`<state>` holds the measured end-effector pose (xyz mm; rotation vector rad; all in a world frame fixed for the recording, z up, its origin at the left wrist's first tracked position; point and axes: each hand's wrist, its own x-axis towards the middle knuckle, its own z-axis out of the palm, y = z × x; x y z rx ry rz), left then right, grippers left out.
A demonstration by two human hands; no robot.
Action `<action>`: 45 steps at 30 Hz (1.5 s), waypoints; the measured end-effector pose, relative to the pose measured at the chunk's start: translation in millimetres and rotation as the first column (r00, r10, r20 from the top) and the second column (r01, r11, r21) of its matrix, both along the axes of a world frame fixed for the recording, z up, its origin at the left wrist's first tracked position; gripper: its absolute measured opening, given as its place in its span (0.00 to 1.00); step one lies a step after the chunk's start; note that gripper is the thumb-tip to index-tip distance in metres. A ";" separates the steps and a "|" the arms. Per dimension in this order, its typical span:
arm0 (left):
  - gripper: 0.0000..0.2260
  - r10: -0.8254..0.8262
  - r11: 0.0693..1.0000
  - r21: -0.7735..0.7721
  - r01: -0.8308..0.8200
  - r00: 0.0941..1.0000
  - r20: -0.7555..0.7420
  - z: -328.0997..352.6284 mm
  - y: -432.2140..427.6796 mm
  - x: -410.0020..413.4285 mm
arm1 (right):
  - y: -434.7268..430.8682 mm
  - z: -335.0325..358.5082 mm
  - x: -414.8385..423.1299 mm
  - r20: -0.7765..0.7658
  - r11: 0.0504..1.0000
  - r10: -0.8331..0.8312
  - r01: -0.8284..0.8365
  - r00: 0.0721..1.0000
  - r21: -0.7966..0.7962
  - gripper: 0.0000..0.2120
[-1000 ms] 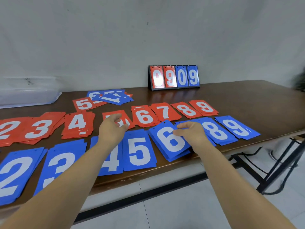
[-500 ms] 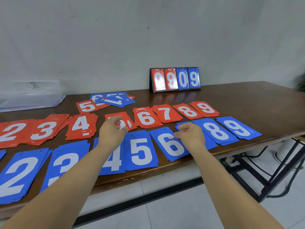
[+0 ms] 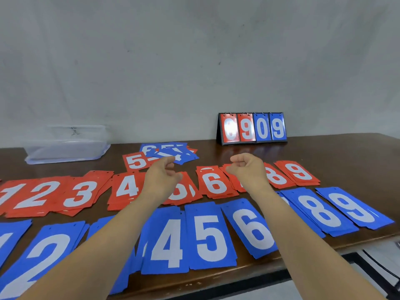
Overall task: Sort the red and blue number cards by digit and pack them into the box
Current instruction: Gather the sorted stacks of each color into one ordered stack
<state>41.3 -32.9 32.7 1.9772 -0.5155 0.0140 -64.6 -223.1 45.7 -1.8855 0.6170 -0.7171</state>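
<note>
Red number card piles lie in a row on the table: 2 (image 3: 36,197), 3 (image 3: 81,194), 4 (image 3: 125,187), 6 (image 3: 214,184), 9 (image 3: 298,172). In front of them lie blue piles: 2 (image 3: 46,254), 4 (image 3: 167,243), 5 (image 3: 210,234), 6 (image 3: 251,230), 8 (image 3: 320,213), 9 (image 3: 355,207). A mixed loose pile (image 3: 171,151) and a single red 5 (image 3: 136,161) sit further back. My left hand (image 3: 161,176) hovers over the red 5 pile, fingers loosely curled, holding nothing. My right hand (image 3: 247,169) hovers over the red 7 pile, also holding nothing. The clear plastic box (image 3: 65,148) stands at the back left.
A black flip scoreboard (image 3: 252,128) showing 0 9 0 9 stands at the back against the wall. The table's front edge (image 3: 216,278) runs just behind the blue row. My forearms hide the blue 3 and 7 piles.
Both hands have lifted off the blue 5 and 6 piles and moved away from me, over the red row. The blue 6 pile now lies flat.
</note>
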 end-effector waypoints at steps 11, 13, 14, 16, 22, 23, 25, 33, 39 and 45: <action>0.23 0.116 0.991 -0.076 -0.115 0.993 0.020 3.3 -16.5 100.1 | -26.8 0.9 158.3 0.002 0.960 0.276 -0.276 0.961 -0.042 0.13; 0.23 0.144 0.987 -0.075 -0.142 0.989 0.018 -2.0 -17.5 114.2 | -32.0 -10.3 190.7 -0.092 0.946 0.317 -0.321 0.944 -0.041 0.18; 0.23 0.158 0.985 -0.075 -0.156 0.987 0.012 -5.8 -16.7 120.8 | -33.2 -16.4 205.1 -0.161 0.938 0.332 -0.343 0.929 -0.043 0.22; 0.24 0.187 0.980 -0.069 -0.187 0.982 -0.008 -12.8 -13.3 132.5 | -34.1 -28.9 230.6 -0.335 0.922 0.310 -0.368 0.890 -0.123 0.30; 0.26 0.226 0.970 -0.088 -0.227 0.974 -0.022 -25.0 -0.4 161.2 | -33.3 -48.6 270.1 -0.627 0.830 0.044 -0.377 0.778 -0.410 0.43; 0.26 0.227 0.970 -0.088 -0.228 0.974 -0.016 -25.5 0.1 164.8 | -33.6 -49.4 273.6 -0.643 0.826 0.034 -0.384 0.766 -0.414 0.44; 0.26 0.222 0.971 -0.090 -0.222 0.975 -0.010 -27.1 -0.2 170.6 | -34.5 -50.2 278.6 -0.666 0.831 0.033 -0.391 0.745 -0.396 0.45; 0.28 0.206 0.978 0.031 -0.208 0.977 0.058 -32.1 -11.8 176.8 | -37.1 -44.0 275.2 -0.503 0.865 0.179 -0.379 0.846 -0.329 0.17; 0.28 0.112 0.890 0.380 -0.251 0.930 0.351 -13.5 -24.0 182.2 | -31.0 4.1 259.7 -0.239 0.726 0.675 -0.686 0.698 0.046 0.05; 0.07 0.235 0.971 0.025 -0.236 0.972 0.028 -8.9 -8.7 186.6 | -50.0 3.0 264.9 -0.078 0.853 0.512 -0.495 0.856 0.165 0.03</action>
